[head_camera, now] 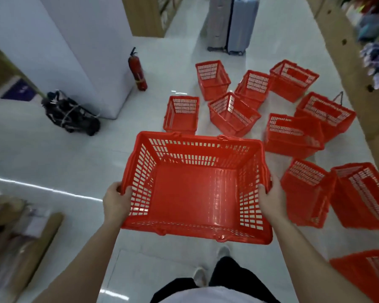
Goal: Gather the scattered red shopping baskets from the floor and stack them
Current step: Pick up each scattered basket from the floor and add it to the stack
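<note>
Basket [195,193], red plastic, open side up, held level in front of the body, clear of the pale floor [53,149]. Slotted walls, solid bottom, nothing inside, handles folded down along both long rims. Left hand [116,202] clamped on the left short end, wrapped round the rim, thumb on top. Right hand [271,197] gripping the right short end the same way, thumb hooked inside the rim. Both forearms bare, stretched forward.

Beyond and to the right, other baskets [181,114] scattered on the floor, ten in sight, all red, turned every which way. Some upright, others tilted or tipped, a few touching or leaning on a neighbour. Nearest upright one just past the far rim of the held basket. Basket with a dark handle [325,115] raised, close to the brown shelf front [348,62] on the right. Corner basket [365,274] cut off by the lower right edge.

Red fire extinguisher [137,71] upright beside a white pillar [74,40], left of the scatter. Black folded trolley [70,114] on the floor at the pillar's near side. Two suitcases [242,25], one silver and one blue, side by side at the far end of the aisle. Two pale shoes [223,251] below the held basket. Blurred goods at both edges, too smeared to name.
</note>
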`<state>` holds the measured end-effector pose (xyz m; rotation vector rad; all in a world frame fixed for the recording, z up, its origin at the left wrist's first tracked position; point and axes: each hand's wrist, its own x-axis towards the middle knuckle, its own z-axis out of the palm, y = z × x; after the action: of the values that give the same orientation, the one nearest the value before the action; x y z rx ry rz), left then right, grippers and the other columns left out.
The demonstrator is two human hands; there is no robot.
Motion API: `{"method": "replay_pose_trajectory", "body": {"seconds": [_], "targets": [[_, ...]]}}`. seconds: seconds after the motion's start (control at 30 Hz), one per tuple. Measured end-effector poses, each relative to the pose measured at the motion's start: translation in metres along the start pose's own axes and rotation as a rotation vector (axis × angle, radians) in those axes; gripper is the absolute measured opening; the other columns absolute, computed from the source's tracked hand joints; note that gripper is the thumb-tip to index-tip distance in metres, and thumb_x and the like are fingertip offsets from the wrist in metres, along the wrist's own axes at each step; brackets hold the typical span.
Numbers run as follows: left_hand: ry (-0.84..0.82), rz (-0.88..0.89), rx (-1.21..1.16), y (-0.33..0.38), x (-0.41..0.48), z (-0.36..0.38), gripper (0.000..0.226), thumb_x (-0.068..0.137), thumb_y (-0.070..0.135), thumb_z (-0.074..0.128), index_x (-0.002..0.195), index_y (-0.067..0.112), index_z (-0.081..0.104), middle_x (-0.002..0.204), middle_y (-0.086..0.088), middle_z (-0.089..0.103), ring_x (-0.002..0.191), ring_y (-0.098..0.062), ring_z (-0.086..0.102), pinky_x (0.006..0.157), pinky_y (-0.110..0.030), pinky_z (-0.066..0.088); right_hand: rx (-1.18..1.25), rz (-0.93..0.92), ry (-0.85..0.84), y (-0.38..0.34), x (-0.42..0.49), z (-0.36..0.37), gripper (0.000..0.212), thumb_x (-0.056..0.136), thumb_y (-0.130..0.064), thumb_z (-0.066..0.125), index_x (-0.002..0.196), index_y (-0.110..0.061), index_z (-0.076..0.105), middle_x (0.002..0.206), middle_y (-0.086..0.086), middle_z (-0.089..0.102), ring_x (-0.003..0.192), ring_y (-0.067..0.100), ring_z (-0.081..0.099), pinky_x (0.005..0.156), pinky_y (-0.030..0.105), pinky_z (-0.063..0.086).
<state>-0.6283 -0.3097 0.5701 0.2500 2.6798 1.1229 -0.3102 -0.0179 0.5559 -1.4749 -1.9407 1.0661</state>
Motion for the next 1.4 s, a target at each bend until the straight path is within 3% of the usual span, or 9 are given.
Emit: {"method": "replay_pose_trajectory", "body": {"seconds": [0.2,0.33,0.43,0.57,0.8,1.0,1.2,1.3,1.4], "targets": [[0.029,-0.069,0.067,0.012,0.076,0.014,0.035,0.095,0.033,0.06,0.124,0.014,0.06,0.103,-0.003,0.07,0.08,-0.02,0.067,0.073,-0.036,0.056,0.032,0.065,-0.097,-0.01,0.071,0.069,0.049,0.097,-0.016,0.054,0.144,-0.023,0.042,0.116,-0.005,0.06,0.103,0.015,0.058,0.086,0.027,0.041],[0.013,-0.062,0.135,0.032,0.13,0.041,0.037,0.096,0.034,0.06,0.126,0.012,0.06,0.104,-0.005,0.071,0.077,-0.017,0.068,0.068,-0.033,0.055,0.031,0.12,-0.118,-0.005,0.121,0.105,0.051,0.098,-0.017,0.053,0.147,-0.021,0.04,0.123,0.0,0.061,0.097,0.01,0.053,0.08,0.022,0.039],[0.004,-0.046,0.197,0.042,0.17,0.068,0.037,0.096,0.033,0.059,0.126,0.011,0.06,0.103,-0.003,0.07,0.069,-0.005,0.061,0.057,-0.022,0.046,0.025,0.199,-0.137,0.009,0.149,0.133,0.055,0.099,-0.02,0.054,0.151,-0.018,0.034,0.134,0.007,0.058,0.11,0.021,0.058,0.088,0.027,0.038],[-0.074,-0.028,0.254,0.031,0.225,0.108,0.038,0.096,0.035,0.06,0.127,0.013,0.06,0.102,0.001,0.067,0.073,-0.01,0.063,0.067,-0.029,0.052,-0.003,0.28,-0.202,0.04,0.168,0.177,0.06,0.099,-0.019,0.055,0.154,-0.019,0.03,0.139,0.009,0.056,0.121,0.028,0.056,0.091,0.026,0.037],[-0.199,0.071,0.374,-0.044,0.333,0.191,0.037,0.094,0.033,0.063,0.125,0.012,0.062,0.102,-0.002,0.07,0.068,-0.004,0.06,0.06,-0.023,0.048,0.019,0.397,-0.11,0.102,0.158,0.292,0.058,0.096,-0.014,0.054,0.148,-0.032,0.036,0.13,-0.002,0.063,0.112,0.02,0.061,0.098,0.038,0.047],[-0.286,0.087,0.366,-0.139,0.405,0.257,0.038,0.095,0.031,0.061,0.126,0.01,0.061,0.111,-0.006,0.069,0.085,-0.019,0.064,0.077,-0.039,0.054,0.017,0.478,0.023,0.16,0.134,0.403,0.057,0.096,-0.012,0.055,0.147,-0.028,0.036,0.113,-0.01,0.059,0.098,0.011,0.057,0.087,0.028,0.041],[-0.286,0.108,0.29,-0.229,0.441,0.312,0.037,0.093,0.039,0.061,0.121,0.014,0.063,0.105,-0.001,0.068,0.084,-0.016,0.065,0.073,-0.032,0.05,-0.028,0.489,0.181,0.207,0.129,0.467,0.056,0.096,-0.012,0.056,0.148,-0.023,0.036,0.125,0.001,0.062,0.103,0.009,0.052,0.092,0.027,0.039],[-0.316,0.077,0.257,-0.265,0.44,0.337,0.035,0.093,0.033,0.062,0.122,0.015,0.062,0.1,0.004,0.064,0.078,-0.007,0.06,0.07,-0.027,0.049,-0.047,0.457,0.217,0.228,0.131,0.481,0.057,0.096,-0.013,0.055,0.146,-0.029,0.035,0.122,-0.01,0.058,0.105,0.005,0.052,0.092,0.027,0.039],[-0.365,0.044,0.232,-0.291,0.441,0.359,0.037,0.09,0.026,0.065,0.124,0.013,0.062,0.101,0.003,0.064,0.084,-0.014,0.06,0.076,-0.032,0.046,-0.043,0.487,0.143,0.244,0.133,0.498,0.059,0.095,-0.012,0.055,0.146,-0.032,0.034,0.114,-0.022,0.057,0.1,0.0,0.056,0.09,0.023,0.04]]}}
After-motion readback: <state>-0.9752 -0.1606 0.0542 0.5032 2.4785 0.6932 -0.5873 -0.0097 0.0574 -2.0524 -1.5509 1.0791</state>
